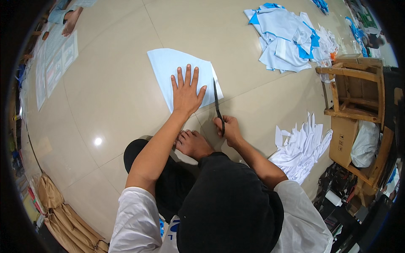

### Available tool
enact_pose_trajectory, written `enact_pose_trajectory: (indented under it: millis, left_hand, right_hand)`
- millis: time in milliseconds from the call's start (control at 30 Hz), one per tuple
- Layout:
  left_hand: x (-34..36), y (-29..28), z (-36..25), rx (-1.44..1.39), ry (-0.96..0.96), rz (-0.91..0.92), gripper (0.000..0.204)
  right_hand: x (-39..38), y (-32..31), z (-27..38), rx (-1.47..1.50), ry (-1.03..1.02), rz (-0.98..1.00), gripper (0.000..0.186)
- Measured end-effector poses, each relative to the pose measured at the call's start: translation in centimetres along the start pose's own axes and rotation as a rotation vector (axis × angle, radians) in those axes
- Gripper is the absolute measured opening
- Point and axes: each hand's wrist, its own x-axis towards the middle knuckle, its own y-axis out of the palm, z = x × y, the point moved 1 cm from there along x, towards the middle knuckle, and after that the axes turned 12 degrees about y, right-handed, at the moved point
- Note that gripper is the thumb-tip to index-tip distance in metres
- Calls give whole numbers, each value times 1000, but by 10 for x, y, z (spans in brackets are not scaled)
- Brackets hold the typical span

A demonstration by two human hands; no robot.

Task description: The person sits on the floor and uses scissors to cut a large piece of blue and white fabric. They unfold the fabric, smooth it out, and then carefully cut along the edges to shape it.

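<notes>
A light blue fabric piece (160, 69) lies on the tiled floor in front of me. My left hand (187, 92) rests flat on it, fingers spread. My right hand (228, 126) grips the handles of black scissors (217, 99), whose blades run along the piece's right edge beside a narrow white strip (218, 88). My bare foot (194, 144) is just below the piece, between my forearms.
Blue-and-white fabric pieces (284, 38) are heaped at upper right, white offcuts (301, 147) at lower right. Wooden stools (352, 111) and cardboard boxes (344, 139) line the right side. Printed sheets (59, 63) and another person's foot (71, 21) are at upper left, brown fabric (65, 219) at lower left.
</notes>
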Motion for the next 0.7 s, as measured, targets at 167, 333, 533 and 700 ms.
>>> enact_pose_trajectory:
  millis: [167, 333, 533, 700]
  left_hand:
    - [-1, 0, -1, 5, 14, -5, 78]
    - [-2, 0, -1, 11, 6, 3, 78]
    - [-3, 0, -2, 6, 3, 4, 78]
    - [-3, -1, -2, -3, 0, 8, 78]
  right_hand:
    - [2, 3, 7, 4, -28, -4, 34]
    - [2, 5, 12, -10, -15, -13, 34]
    - [2, 5, 10, 4, -20, 10, 33]
    - [2, 7, 12, 0, -22, -13, 34]
